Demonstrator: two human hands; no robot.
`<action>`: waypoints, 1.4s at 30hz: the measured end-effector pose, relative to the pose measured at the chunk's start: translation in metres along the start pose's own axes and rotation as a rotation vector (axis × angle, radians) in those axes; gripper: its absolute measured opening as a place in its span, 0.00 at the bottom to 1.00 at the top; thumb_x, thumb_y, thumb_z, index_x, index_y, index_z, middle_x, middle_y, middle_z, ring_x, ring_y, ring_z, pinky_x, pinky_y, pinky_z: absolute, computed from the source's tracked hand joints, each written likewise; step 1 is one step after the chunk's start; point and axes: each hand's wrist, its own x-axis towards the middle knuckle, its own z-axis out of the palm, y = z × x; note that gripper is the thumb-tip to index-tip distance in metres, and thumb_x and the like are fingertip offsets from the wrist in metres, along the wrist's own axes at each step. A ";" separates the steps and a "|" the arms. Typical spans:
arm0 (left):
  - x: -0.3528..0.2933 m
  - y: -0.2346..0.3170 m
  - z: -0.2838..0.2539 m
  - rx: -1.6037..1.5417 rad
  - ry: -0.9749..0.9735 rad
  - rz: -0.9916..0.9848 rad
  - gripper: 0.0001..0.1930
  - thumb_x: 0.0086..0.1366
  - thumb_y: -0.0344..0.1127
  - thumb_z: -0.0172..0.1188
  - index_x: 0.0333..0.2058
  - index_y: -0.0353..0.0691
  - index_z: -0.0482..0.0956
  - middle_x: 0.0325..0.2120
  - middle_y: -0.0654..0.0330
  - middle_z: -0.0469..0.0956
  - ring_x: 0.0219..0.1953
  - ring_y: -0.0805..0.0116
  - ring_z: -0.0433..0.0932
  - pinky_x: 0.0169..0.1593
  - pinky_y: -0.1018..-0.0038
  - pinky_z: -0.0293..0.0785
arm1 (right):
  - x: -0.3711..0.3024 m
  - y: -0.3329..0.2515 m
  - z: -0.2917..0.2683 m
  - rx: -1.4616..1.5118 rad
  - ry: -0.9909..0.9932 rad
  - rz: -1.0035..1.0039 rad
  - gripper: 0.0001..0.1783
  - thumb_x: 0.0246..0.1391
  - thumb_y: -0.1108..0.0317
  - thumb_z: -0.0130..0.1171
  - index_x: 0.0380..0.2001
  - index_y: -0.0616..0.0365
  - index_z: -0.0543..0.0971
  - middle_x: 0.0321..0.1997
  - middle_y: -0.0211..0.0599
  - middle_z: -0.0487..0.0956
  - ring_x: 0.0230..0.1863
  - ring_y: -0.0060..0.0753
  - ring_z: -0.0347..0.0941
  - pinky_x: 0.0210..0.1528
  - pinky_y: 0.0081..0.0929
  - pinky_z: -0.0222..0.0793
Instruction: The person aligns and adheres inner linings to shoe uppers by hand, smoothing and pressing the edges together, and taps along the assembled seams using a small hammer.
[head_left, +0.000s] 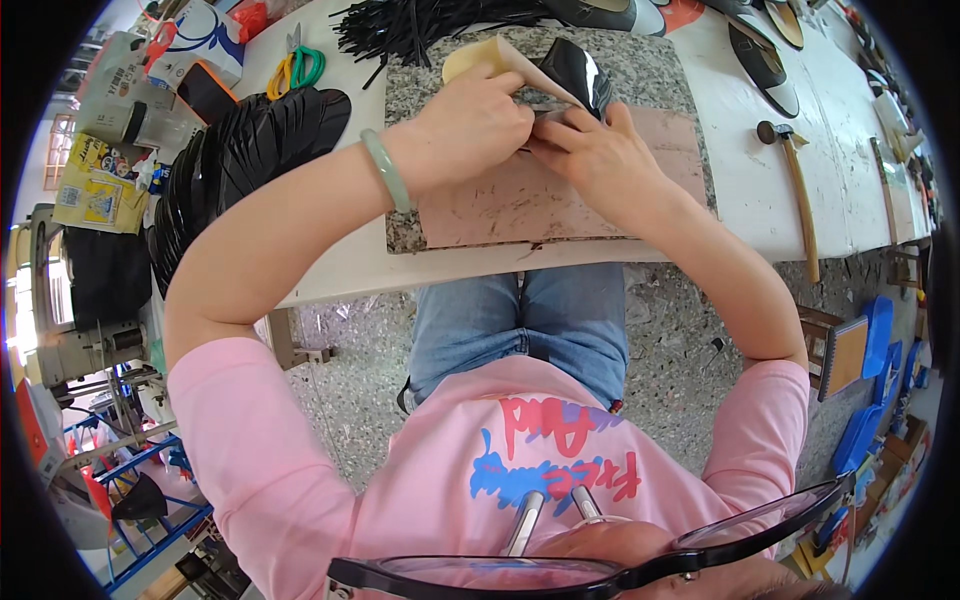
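Observation:
Both my hands work on a shoe upper [575, 72] of glossy black leather with a cream lining, above a speckled stone slab [415, 85]. My left hand [470, 125] is closed on its lined side, with a pale green bangle on the wrist. My right hand [605, 165] pinches the near edge of the upper, its fingertips close to the left ones. What lies right between the fingertips is hidden. Under the hands, a worn pinkish-brown sheet [500, 210] covers the near part of the slab.
A pile of glossy black pieces [240, 150] lies left of the slab, near scissors [295, 70] and a phone [207, 92]. Black strips [400, 30] lie behind it. To the right are a hammer [797, 195] and several shoes [762, 68]. A sewing machine [50, 280] stands far left.

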 end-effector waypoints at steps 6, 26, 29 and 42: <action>-0.006 -0.003 0.001 -0.011 0.070 0.040 0.06 0.51 0.35 0.58 0.22 0.40 0.80 0.21 0.59 0.79 0.28 0.65 0.78 0.48 0.65 0.69 | 0.005 0.004 -0.001 0.087 -0.069 0.006 0.21 0.51 0.71 0.50 0.49 0.48 0.77 0.49 0.21 0.71 0.55 0.22 0.64 0.46 0.35 0.56; -0.044 -0.001 0.005 -0.025 0.067 -0.141 0.03 0.52 0.31 0.57 0.25 0.39 0.76 0.19 0.59 0.78 0.26 0.60 0.79 0.39 0.70 0.71 | 0.025 -0.022 0.027 0.119 0.232 0.032 0.07 0.45 0.68 0.57 0.25 0.49 0.84 0.37 0.25 0.73 0.48 0.27 0.68 0.48 0.38 0.55; -0.037 0.005 -0.001 -0.055 -0.085 -0.310 0.06 0.54 0.32 0.56 0.29 0.37 0.76 0.20 0.53 0.79 0.25 0.57 0.80 0.36 0.62 0.75 | 0.038 -0.026 0.018 0.115 0.125 0.052 0.07 0.45 0.68 0.56 0.25 0.49 0.83 0.37 0.24 0.73 0.48 0.26 0.68 0.48 0.37 0.55; -0.051 -0.028 -0.008 -0.411 -0.168 -0.611 0.17 0.53 0.40 0.61 0.32 0.28 0.81 0.26 0.42 0.79 0.30 0.51 0.81 0.39 0.65 0.76 | 0.059 -0.037 0.027 0.048 0.070 -0.029 0.05 0.46 0.67 0.57 0.25 0.52 0.82 0.39 0.25 0.75 0.48 0.26 0.68 0.49 0.37 0.57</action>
